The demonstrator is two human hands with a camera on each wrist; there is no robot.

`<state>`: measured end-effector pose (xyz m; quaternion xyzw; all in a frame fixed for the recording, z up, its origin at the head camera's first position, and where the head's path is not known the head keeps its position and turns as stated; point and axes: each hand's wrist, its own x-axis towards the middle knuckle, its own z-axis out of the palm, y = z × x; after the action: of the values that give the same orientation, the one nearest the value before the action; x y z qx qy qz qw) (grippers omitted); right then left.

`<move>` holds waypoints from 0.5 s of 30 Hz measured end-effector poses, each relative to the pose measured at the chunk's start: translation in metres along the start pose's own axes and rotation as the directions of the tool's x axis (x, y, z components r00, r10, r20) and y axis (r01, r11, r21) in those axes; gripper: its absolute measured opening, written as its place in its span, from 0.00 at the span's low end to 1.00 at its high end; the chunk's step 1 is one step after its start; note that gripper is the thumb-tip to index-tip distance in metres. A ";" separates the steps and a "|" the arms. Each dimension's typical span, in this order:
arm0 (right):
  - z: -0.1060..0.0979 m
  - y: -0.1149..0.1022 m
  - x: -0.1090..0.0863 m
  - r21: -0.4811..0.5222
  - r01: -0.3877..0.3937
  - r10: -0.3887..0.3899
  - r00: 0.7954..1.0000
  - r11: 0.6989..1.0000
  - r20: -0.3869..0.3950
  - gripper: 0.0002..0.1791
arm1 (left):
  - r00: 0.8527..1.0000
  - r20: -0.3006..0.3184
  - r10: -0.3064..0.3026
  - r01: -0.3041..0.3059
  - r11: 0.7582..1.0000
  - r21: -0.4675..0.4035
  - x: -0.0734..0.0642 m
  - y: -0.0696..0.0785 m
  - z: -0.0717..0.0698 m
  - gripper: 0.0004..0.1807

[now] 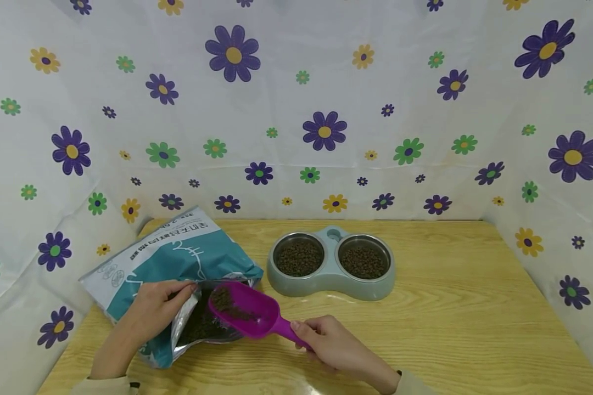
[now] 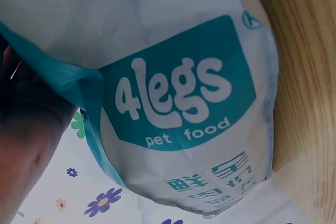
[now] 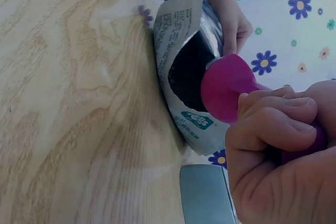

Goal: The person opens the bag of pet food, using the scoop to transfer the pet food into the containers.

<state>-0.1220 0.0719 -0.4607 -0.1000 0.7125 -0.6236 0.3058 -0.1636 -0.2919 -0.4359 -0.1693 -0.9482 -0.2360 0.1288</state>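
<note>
A teal and white pet food bag (image 1: pixel 178 252) lies on its side at the left of the table, its mouth facing front right and brown kibble (image 1: pixel 202 323) showing inside. My left hand (image 1: pixel 150 310) pinches the upper edge of the mouth between thumb and fingers. In my right hand (image 1: pixel 333 345) is the handle of a magenta scoop (image 1: pixel 262 310), the fingers curled round it. Some kibble lies in the scoop, whose front end is over the bag's opening. The right wrist view shows the scoop's underside (image 3: pixel 226 87) beside the dark mouth.
Behind and right of the scoop stands a blue-grey double bowl holder (image 1: pixel 331 269). Its left bowl (image 1: pixel 298 235) and right bowl (image 1: pixel 365 237) both hold kibble. A flowered cloth (image 1: pixel 277 109) hangs behind and on both sides of the wooden table (image 1: pixel 464 307).
</note>
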 end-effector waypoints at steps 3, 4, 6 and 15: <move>-0.004 -0.001 -0.004 0.014 0.006 -0.006 1.000 1.000 -0.012 0.33 | 1.000 0.003 -0.001 0.001 1.000 0.000 0.000 0.000 0.000 0.08; -0.005 -0.002 -0.006 0.012 0.013 -0.013 1.000 1.000 -0.016 0.33 | 1.000 -0.001 0.003 -0.003 1.000 0.003 0.000 0.000 0.001 0.08; -0.007 -0.002 -0.008 0.019 0.026 -0.026 0.999 0.999 -0.019 0.34 | 1.000 -0.021 0.019 -0.019 1.000 0.006 0.000 -0.001 0.002 0.08; -0.017 -0.006 -0.015 0.058 0.100 -0.100 0.995 0.993 -0.009 0.34 | 0.999 -0.033 0.042 -0.042 0.999 -0.018 0.000 -0.001 0.002 0.08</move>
<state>-0.1208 0.0923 -0.4494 -0.1247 0.6889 -0.6591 0.2747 -0.1646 -0.2920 -0.4380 -0.1864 -0.9400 -0.2447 0.1478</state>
